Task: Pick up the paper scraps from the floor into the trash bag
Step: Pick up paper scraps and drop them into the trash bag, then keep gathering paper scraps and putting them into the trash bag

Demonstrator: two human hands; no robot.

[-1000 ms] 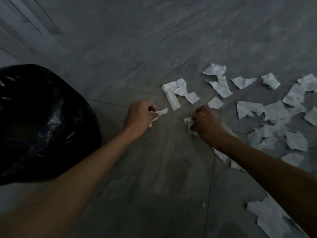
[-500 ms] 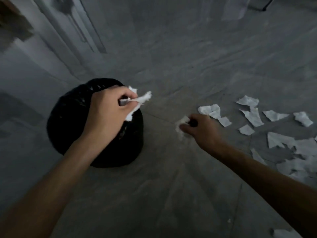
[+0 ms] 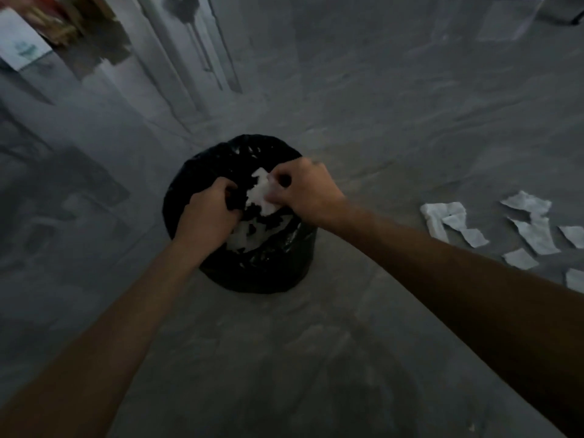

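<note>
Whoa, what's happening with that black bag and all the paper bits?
A person is clearing torn white paper scraps from the grey floor into a black plastic trash bag. The right-hand grip pinches one scrap over the bag's open mouth, where others already lie. The left-hand grip curls at the bag's edge; what it holds is unclear. More scraps lie on the floor to the right.

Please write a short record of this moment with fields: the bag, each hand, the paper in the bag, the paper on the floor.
trash bag: black, open, standing on the grey floor
left hand: at the bag's mouth, fingers curled; what it holds cannot be told
right hand: over the mouth, pinching a white paper scrap
paper in bag: white pieces visible inside
paper on floor: loose scraps lying right of the bag
</note>
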